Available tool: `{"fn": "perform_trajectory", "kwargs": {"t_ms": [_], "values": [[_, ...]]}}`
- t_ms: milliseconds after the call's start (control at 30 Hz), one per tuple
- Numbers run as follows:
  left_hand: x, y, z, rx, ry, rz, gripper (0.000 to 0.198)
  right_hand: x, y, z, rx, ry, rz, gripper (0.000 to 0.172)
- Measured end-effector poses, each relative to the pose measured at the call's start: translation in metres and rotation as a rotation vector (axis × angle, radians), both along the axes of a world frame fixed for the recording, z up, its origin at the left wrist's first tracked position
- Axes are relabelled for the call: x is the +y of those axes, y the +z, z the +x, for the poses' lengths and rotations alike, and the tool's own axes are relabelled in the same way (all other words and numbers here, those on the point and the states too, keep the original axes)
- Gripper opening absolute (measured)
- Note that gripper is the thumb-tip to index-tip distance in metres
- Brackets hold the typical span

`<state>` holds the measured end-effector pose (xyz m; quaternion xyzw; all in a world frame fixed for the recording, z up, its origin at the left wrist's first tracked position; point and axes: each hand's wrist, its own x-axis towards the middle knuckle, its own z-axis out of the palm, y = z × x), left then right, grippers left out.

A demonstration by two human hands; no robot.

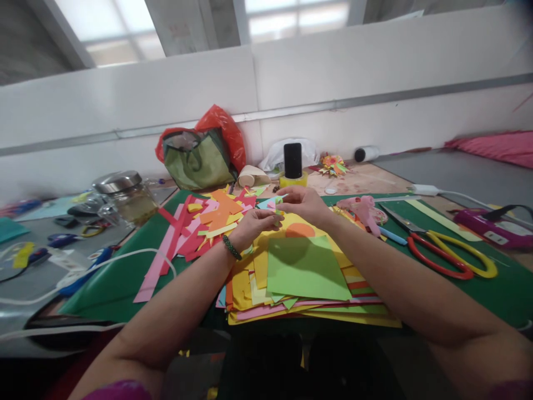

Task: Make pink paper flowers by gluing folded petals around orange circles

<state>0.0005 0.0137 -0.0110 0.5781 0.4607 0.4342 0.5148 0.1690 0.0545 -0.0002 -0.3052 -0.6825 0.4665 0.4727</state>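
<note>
My left hand (252, 226), with a dark beaded bracelet at the wrist, and my right hand (307, 204) meet over the middle of the table. Both pinch a small piece of folded paper (278, 205) in light green, with some pink and blue showing; its exact shape is too small to make out. Beneath them lies a stack of coloured paper, topped by a light green sheet (308, 269) and an orange rounded piece (300, 230). Beside my left hand is a heap of cut paper strips (220, 216) in orange, pink, red and yellow.
Large scissors (439, 253) with red and yellow handles and a pink glue gun (363, 212) lie right on the green mat (120, 278). Behind stand a phone (292, 160) on a yellow tape roll (293, 180), a paper flower (333, 165) and a green bag (197, 159). A glass jar (135, 206) stands left.
</note>
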Motion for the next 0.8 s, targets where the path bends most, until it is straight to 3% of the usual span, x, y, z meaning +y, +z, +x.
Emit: {"fn": "perform_trajectory", "kwargs": {"t_ms": [200,300,500,667,800], "values": [[-0.0008,0.0019,0.0005,0.021,-0.008,0.020,0.024,0.0008,-0.0032,0.0015,-0.056,-0.058,0.274,0.022],[-0.0009,0.0012,0.0011,0.040,-0.011,0.031,0.020,0.0018,-0.0039,0.0023,-0.098,-0.088,0.312,0.021],[0.0008,-0.0007,0.0022,0.025,0.029,0.050,0.022,0.0021,-0.0017,0.0027,-0.038,-0.027,0.190,0.019],[0.0017,-0.0011,0.0033,-0.013,0.039,0.061,0.026,0.0034,-0.0021,0.0020,0.040,0.034,-0.022,0.029],[0.0018,-0.0008,0.0036,-0.026,0.054,0.057,0.029,0.0046,-0.0001,0.0038,0.062,-0.011,-0.138,0.037]]}}
